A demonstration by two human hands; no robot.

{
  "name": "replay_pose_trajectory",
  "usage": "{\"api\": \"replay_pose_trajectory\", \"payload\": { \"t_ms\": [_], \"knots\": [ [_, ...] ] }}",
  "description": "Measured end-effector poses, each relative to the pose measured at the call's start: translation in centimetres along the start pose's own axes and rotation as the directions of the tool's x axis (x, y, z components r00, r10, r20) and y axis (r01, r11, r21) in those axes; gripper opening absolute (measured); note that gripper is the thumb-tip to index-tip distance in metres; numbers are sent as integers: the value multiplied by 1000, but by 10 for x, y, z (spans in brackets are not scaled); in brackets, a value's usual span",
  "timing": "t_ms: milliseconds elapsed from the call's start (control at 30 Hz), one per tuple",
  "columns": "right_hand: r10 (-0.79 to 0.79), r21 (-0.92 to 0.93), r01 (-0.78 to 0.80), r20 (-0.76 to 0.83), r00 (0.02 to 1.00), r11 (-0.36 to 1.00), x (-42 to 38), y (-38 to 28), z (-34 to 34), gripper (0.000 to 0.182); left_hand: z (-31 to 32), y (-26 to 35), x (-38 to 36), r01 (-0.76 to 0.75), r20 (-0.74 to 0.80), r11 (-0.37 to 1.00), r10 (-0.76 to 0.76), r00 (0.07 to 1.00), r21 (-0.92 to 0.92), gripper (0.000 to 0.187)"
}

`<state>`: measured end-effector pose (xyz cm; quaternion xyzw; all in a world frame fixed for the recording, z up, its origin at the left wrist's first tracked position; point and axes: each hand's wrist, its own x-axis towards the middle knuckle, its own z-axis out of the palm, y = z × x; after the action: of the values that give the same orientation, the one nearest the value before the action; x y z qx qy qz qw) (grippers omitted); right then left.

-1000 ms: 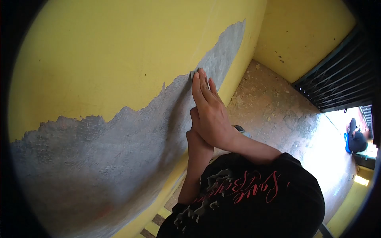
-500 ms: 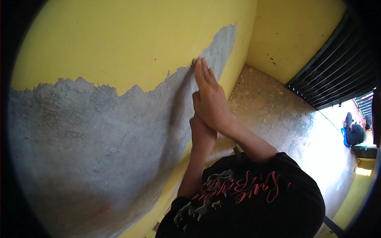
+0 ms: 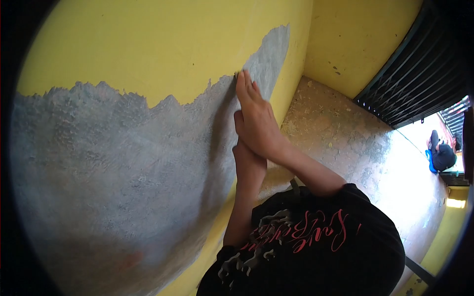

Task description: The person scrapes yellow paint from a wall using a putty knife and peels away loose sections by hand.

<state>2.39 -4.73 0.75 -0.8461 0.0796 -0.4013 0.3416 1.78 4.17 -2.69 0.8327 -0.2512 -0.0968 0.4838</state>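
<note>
Scraper [image 3: 236, 75] pressed to grey wall patch [image 3: 123, 163] under flat right hand [image 3: 257, 123]; left hand [image 3: 249, 165] hidden.

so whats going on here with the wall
A person is working along a yellow wall where the paint is gone over a large grey patch. Both hands press flat, one over the other: the right hand on top, the left hand beneath it, fingertips at the ragged paint edge. A small dark tool seems tucked under the fingertips, too hidden to identify. Debris lies on the floor below.
</note>
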Motion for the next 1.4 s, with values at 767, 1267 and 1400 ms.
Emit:
{"api": "replay_pose_trajectory", "payload": {
  "t_ms": [767, 1267, 1400],
  "knots": [
    [57, 64, -54, -44, 997, 996, 4, 5, -1, 64, 2, 0, 2, 17, 20, 997, -16, 1000, -82, 23],
    [10, 46, -7, -68, 998, 999, 3, 14, 1, 64, 11, 0, 11, -90, 3, 996, 90, 996, 26, 35],
    [107, 88, -97, -121, 987, 991, 31, 22, -3, 65, 11, 1, 15, -82, 11, 997, 82, 997, 1, 31]
  ]
}}
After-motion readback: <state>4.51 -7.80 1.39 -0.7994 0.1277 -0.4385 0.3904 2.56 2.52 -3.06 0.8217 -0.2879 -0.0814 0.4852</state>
